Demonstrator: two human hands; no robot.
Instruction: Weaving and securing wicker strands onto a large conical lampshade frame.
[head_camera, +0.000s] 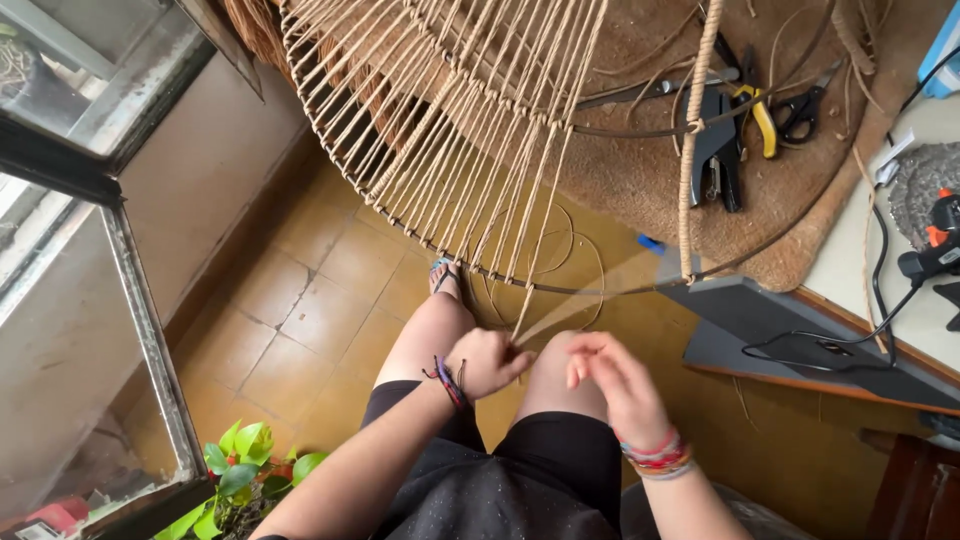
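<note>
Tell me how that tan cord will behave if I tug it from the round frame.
The cord probably bends easily, since spare lengths loop loosely on the floor. Pinched by the left hand, it runs straight, so it likely holds tension. Looks light.

Your left hand (487, 362) pinches a tan cord (528, 300) over your knees; your right hand (617, 385) hovers just beside it, fingers loosely curled (no contact with the cord that can be made out). The cord runs up to a round wire frame (440, 120) strung with cords. Pliers (718, 150) and scissors (803, 108) lie on the brown mat (640, 180).
</note>
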